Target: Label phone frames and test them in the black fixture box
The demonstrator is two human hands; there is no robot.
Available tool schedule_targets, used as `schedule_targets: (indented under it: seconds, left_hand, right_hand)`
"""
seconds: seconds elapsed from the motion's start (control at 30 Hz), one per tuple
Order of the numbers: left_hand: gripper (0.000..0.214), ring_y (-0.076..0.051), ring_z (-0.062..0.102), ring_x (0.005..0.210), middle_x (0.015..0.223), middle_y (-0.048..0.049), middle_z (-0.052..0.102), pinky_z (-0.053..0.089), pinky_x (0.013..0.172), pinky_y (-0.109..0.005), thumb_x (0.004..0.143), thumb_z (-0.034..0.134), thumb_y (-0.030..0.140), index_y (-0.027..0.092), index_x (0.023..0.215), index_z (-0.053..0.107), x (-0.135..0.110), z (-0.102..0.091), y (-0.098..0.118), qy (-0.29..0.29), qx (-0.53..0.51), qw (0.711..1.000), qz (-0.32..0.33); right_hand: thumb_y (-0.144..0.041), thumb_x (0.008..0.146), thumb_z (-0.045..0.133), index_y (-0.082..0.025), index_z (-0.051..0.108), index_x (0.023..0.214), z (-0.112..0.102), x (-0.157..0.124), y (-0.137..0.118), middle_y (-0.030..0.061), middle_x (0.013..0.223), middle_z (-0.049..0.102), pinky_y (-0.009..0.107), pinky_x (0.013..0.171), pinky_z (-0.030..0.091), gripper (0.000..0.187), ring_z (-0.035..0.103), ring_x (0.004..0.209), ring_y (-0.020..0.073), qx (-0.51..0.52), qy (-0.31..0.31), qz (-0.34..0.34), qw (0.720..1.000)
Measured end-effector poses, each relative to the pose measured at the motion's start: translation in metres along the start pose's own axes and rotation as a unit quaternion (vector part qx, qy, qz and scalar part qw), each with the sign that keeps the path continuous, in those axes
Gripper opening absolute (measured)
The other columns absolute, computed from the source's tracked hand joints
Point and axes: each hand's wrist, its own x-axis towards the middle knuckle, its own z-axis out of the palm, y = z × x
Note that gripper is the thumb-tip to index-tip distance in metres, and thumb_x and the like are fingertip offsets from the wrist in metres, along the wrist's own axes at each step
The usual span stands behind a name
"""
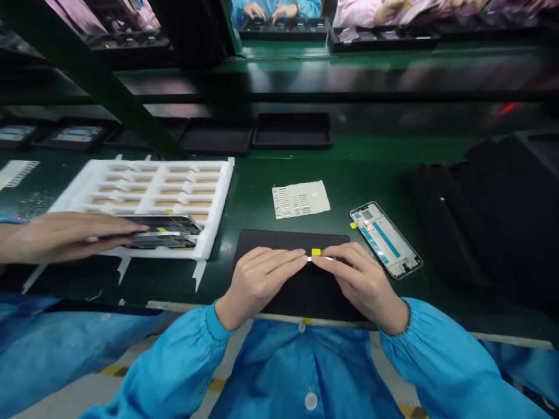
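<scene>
In the middle of the head view, my left hand (262, 278) and my right hand (364, 279) meet fingertip to fingertip above a black mat (301, 297). Between them they pinch a thin silver-edged piece (310, 259), seen nearly edge-on and mostly covered by my fingers. A yellow tab (316, 252) sticks up from it. Just right of my right hand, a phone frame (388, 241) with blue strips and its own yellow tab lies flat on the green table. Beyond the mat rests a white label sheet (301, 199) with rows of small dark and silvery strips.
At left, a co-worker's hand (74, 235) holds phone frames over a white slotted tray (144, 180). Black trays (292, 131) line the back of the table. A black cloth-like heap (480, 215) occupies the right side. Other people work across the line.
</scene>
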Motion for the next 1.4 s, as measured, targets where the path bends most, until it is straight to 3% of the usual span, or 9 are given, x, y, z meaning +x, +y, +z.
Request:
schedule_targets:
  seconds: [0.1, 0.2, 0.27, 0.43, 0.67, 0.87, 1.03, 1.17, 1.4]
  left_hand:
    - [0.027, -0.016, 0.071, 0.100, 0.115, -0.0041, 0.073, 0.052, 0.079, -0.029, 0.096, 0.051, 0.009, 0.020, 0.116, 0.065, 0.002, 0.001, -0.005, -0.012, 0.009, 1.000, -0.007]
    - [0.024, -0.016, 0.072, 0.096, 0.111, -0.0010, 0.075, 0.053, 0.081, -0.028, 0.098, 0.050, 0.016, 0.022, 0.110, 0.069, 0.018, 0.004, -0.022, -0.067, -0.049, 0.992, -0.098]
    - [0.019, -0.019, 0.070, 0.106, 0.116, -0.0011, 0.073, 0.053, 0.090, -0.030, 0.097, 0.055, 0.023, 0.024, 0.104, 0.073, 0.031, 0.007, -0.041, -0.122, -0.119, 0.969, -0.182]
    - [0.015, -0.027, 0.055, 0.130, 0.123, -0.0076, 0.070, 0.054, 0.087, -0.029, 0.089, 0.065, 0.028, 0.023, 0.096, 0.077, 0.050, 0.016, -0.079, -0.179, -0.234, 0.912, -0.287]
    - [0.015, -0.026, 0.054, 0.131, 0.104, -0.0053, 0.076, 0.052, 0.080, -0.025, 0.087, 0.065, 0.026, 0.023, 0.094, 0.077, 0.049, 0.018, -0.086, -0.208, -0.286, 0.883, -0.308]
    - [0.011, -0.025, 0.053, 0.132, 0.072, -0.0033, 0.075, 0.051, 0.082, -0.026, 0.085, 0.066, 0.022, 0.022, 0.088, 0.077, 0.052, 0.016, -0.087, -0.216, -0.272, 0.885, -0.310]
    - [0.009, -0.024, 0.052, 0.133, 0.104, -0.0077, 0.076, 0.052, 0.088, -0.027, 0.086, 0.067, 0.020, 0.021, 0.088, 0.076, 0.050, 0.015, -0.083, -0.200, -0.264, 0.896, -0.297]
    - [0.011, -0.026, 0.060, 0.124, 0.147, -0.0048, 0.051, 0.053, 0.092, -0.034, 0.089, 0.065, 0.022, 0.025, 0.093, 0.075, 0.038, 0.006, -0.062, -0.164, -0.171, 0.934, -0.269]
    - [0.015, -0.020, 0.074, 0.092, 0.126, -0.0062, 0.068, 0.056, 0.073, -0.031, 0.096, 0.054, 0.014, 0.018, 0.102, 0.067, 0.003, -0.010, -0.011, -0.022, -0.029, 0.993, -0.110]
  right_hand:
    - [-0.014, 0.093, 0.057, -0.023, 0.065, 0.116, -0.011, 0.015, 0.002, 0.0088, 0.115, 0.063, 0.037, 0.089, 0.052, 0.026, 0.060, 0.104, 0.0209, 0.046, -0.021, 0.045, 0.998]
    - [-0.025, 0.093, 0.060, -0.023, 0.067, 0.102, -0.012, 0.051, 0.022, 0.0063, 0.102, 0.065, 0.036, 0.084, 0.052, 0.011, 0.062, 0.096, 0.0208, 0.056, 0.022, 0.109, 0.992]
    - [-0.023, 0.093, 0.058, -0.020, 0.065, 0.091, 0.000, 0.081, 0.045, 0.0048, 0.090, 0.064, 0.033, 0.076, 0.050, 0.007, 0.061, 0.084, 0.0189, 0.019, 0.029, 0.137, 0.990]
    - [-0.012, 0.089, 0.057, -0.017, 0.062, 0.080, 0.050, 0.135, 0.100, 0.0043, 0.085, 0.061, 0.030, 0.074, 0.043, 0.011, 0.057, 0.082, 0.0179, -0.053, -0.092, 0.141, 0.984]
    - [-0.013, 0.090, 0.051, -0.018, 0.057, 0.082, 0.067, 0.136, 0.109, 0.0080, 0.089, 0.058, 0.034, 0.077, 0.038, 0.011, 0.052, 0.089, 0.0230, -0.058, -0.133, 0.105, 0.984]
    - [-0.020, 0.090, 0.051, -0.019, 0.052, 0.079, 0.071, 0.131, 0.110, 0.0071, 0.086, 0.057, 0.036, 0.081, 0.042, 0.011, 0.053, 0.085, 0.0218, -0.011, -0.058, 0.113, 0.992]
    - [-0.028, 0.098, 0.041, -0.020, 0.050, 0.092, 0.064, 0.132, 0.093, 0.0049, 0.087, 0.062, 0.033, 0.074, 0.051, 0.013, 0.062, 0.082, 0.0175, 0.068, 0.092, 0.175, 0.978]
    - [-0.027, 0.082, 0.071, -0.021, 0.055, 0.088, 0.038, 0.120, 0.054, -0.0003, 0.080, 0.066, 0.029, 0.070, 0.056, 0.019, 0.068, 0.077, 0.0163, 0.215, 0.173, 0.225, 0.934]
    - [-0.015, 0.085, 0.071, -0.022, 0.065, 0.098, -0.003, 0.057, -0.019, -0.0001, 0.090, 0.072, 0.025, 0.077, 0.057, 0.016, 0.070, 0.084, 0.0141, 0.063, 0.054, 0.124, 0.989]
